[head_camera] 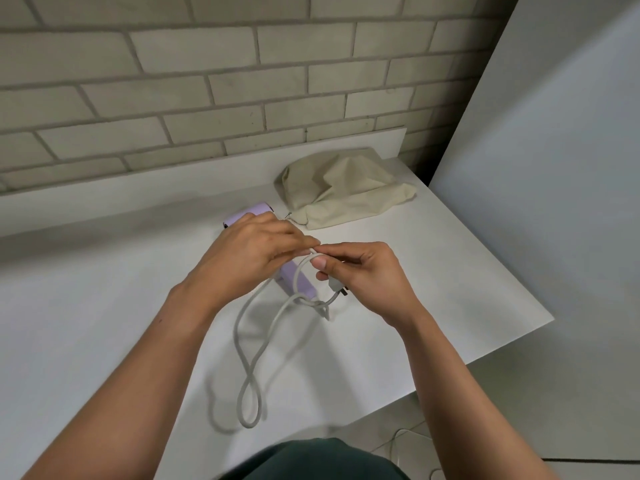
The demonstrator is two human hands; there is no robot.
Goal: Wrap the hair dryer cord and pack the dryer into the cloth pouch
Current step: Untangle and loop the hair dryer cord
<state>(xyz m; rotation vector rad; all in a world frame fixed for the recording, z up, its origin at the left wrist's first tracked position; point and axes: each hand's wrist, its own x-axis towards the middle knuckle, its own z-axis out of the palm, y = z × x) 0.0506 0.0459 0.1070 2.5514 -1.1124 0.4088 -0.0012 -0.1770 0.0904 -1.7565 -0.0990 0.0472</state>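
Both hands, the left hand [256,251] and the right hand [363,271], pinch the pale grey cord [237,327], which trails in one loose loop across the white counter [104,323], so wrapping looks barely begun. The lilac plastic hair dryer [306,286] lies beneath them, not yet inside the crumpled beige cloth pouch [346,188] just behind.

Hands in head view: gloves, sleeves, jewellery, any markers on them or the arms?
Left hand and right hand are bare: no gloves, rings or markers. Both forearms are uncovered to the frame edge, no sleeve, watch or band. Only clothing in view: a dark green garment at the bottom.
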